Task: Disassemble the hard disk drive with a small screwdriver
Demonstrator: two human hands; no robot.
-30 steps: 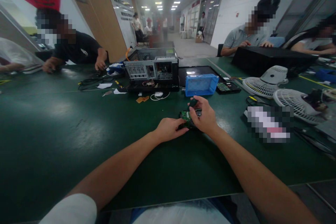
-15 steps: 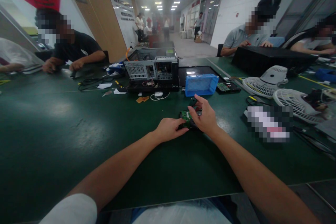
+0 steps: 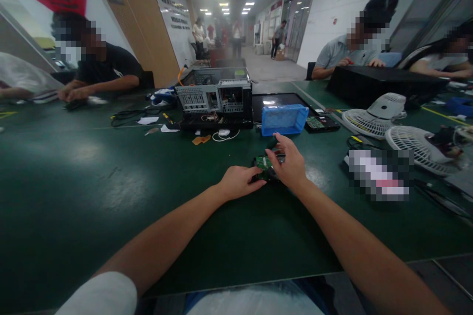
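Note:
Below the blue bin lies a small black device with a bare green circuit board point(image 3: 263, 162). My left hand point(image 3: 242, 181) is closed on its left side, fingers on the board's edge and thumb along the near side. My right hand point(image 3: 290, 161) pinches the dark handle of what looks like a screwdriver point(image 3: 272, 143) between thumb and fingers, just above the board's right part. The tool's shaft and tip are hidden, so whether it touches the device I cannot tell. My right hand also covers the device's right side.
An opened computer case point(image 3: 214, 96) stands beyond my hands, beside a blue plastic bin point(image 3: 284, 120) and a dark flat panel point(image 3: 275, 100). White fan parts point(image 3: 369, 122) and a blurred-out item point(image 3: 380, 174) lie right. Scraps and a white cable point(image 3: 226, 137) lie ahead. Other people sit across the table.
My hands and the device keep almost the same place. The dark handle in my right hand has turned slightly. Across the table at left, a co-worker's hands have come together.

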